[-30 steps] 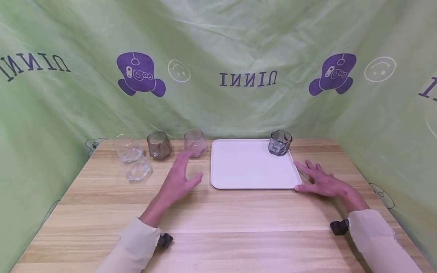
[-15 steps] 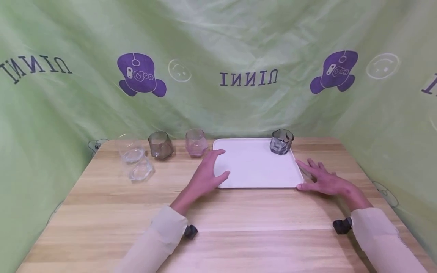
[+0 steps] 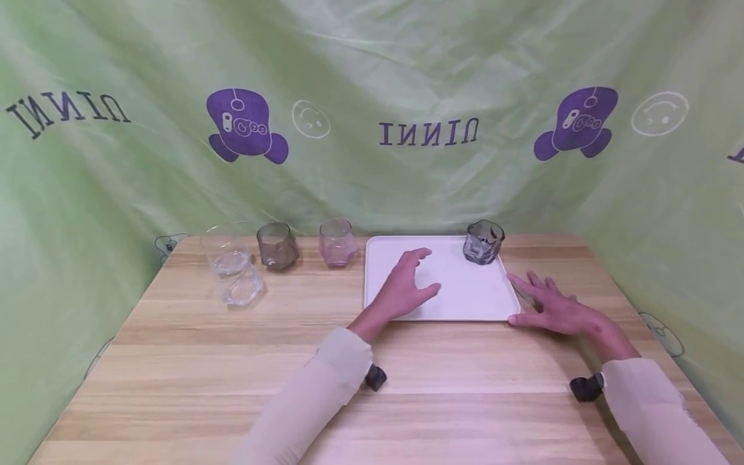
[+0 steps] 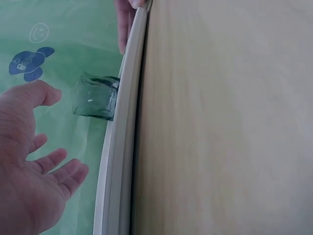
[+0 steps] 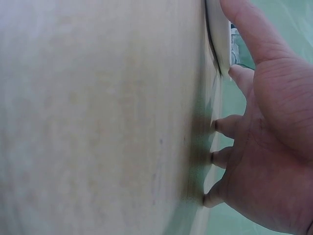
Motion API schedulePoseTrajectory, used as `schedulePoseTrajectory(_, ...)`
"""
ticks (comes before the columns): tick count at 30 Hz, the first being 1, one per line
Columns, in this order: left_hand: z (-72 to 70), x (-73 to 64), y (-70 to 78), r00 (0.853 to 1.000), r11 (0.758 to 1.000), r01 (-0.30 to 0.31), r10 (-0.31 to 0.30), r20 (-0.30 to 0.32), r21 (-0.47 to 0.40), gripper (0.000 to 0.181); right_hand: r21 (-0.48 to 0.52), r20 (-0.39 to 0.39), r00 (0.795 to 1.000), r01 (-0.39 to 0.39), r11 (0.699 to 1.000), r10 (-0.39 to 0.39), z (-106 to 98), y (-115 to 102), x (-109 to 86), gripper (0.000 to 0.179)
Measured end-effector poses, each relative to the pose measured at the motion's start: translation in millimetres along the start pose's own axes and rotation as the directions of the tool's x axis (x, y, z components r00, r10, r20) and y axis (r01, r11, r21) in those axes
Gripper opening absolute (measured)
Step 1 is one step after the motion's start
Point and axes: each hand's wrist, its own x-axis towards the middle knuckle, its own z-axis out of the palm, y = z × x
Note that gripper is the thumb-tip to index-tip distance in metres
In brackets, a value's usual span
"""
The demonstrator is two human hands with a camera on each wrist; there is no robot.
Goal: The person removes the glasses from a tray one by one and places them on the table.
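A white rectangular tray (image 3: 430, 307) lies on the wooden table, with a dark grey faceted glass (image 3: 484, 244) standing in its back right corner. Over the tray's left half my left hand (image 3: 403, 287) hovers, thumb and fingers spread apart and holding nothing; in the left wrist view the glass (image 4: 97, 97) appears beyond the fingers. My right hand (image 3: 555, 310) rests at the tray's right edge. Its thumb and index finger touch the tray's side (image 5: 222, 44), and the other fingertips reach down to the tabletop.
Left of the tray stand a pinkish glass (image 3: 337, 244) and a brownish-grey glass (image 3: 278, 247). Farther left are clear glassware pieces (image 3: 243, 287), whose outlines overlap. A green printed curtain (image 3: 430, 181) hangs behind and beside the table.
My left hand has moved right, from beside the pinkish glass to above the tray, still holding nothing. My right hand has stayed at the tray's right edge.
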Motion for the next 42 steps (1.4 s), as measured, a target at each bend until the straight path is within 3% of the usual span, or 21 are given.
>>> schedulePoseTrajectory(8,25.2,23.4,9.2,0.999,0.999,0.046,-0.046,0.003,-0.021,0.069,0.003,0.001,1.0,-0.012,1.0,0.012,1.3,1.9,1.1,0.096)
schedulePoseTrajectory(20,59.1,54.6,9.8,0.997,0.99,0.071,-0.069,-0.021,0.118,0.083,0.002,0.007,1.0,-0.029,1.0,0.029,2.2,1.7,1.0,0.096)
schedulePoseTrajectory(28,67.5,67.3,23.5,0.99,0.983,0.14,-0.139,-0.01,0.122,0.091,0.003,0.006,0.999,-0.032,0.999,0.032,2.3,0.4,0.9,0.095)
schedulePoseTrajectory(34,73.5,71.8,26.4,0.99,0.986,0.14,-0.138,-0.024,0.096,0.09,0.011,0.004,1.0,-0.017,1.0,0.017,2.8,-1.0,0.6,0.094)
schedulePoseTrajectory(42,78.5,82.2,27.2,0.995,0.983,0.102,-0.103,-0.006,0.154,0.1,0.011,0.0,1.0,-0.009,1.0,0.009,2.0,1.4,-1.0,0.092)
